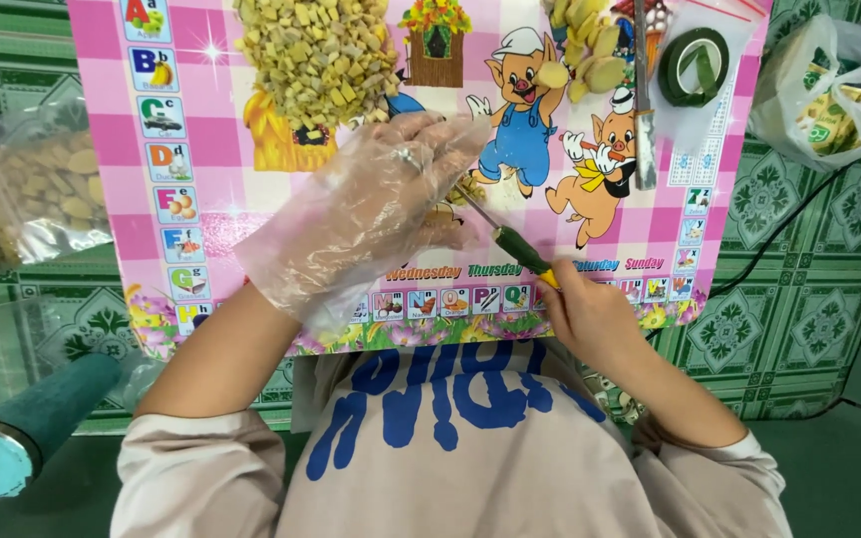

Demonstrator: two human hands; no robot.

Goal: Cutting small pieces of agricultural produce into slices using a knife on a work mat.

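My left hand (371, 204) wears a loose clear plastic glove and rests on a pink cartoon mat (251, 189), fingers pressed down on a small pale piece under the blade. My right hand (590, 314), bare, grips the green and yellow handle of a small knife (510, 244), whose blade points up-left toward the left fingertips. Just beyond the left hand lies a heap of diced yellowish pieces (316, 55). Several larger pale slices (590, 50) lie at the mat's top right.
A clear bag of pale slices (47, 184) lies left of the mat. A roll of dark green tape (692, 68) and a long blade (643, 90) sit at upper right, beside a plastic bag (829, 90). A teal cylinder (22, 423) lies at lower left. Green patterned floor surrounds.
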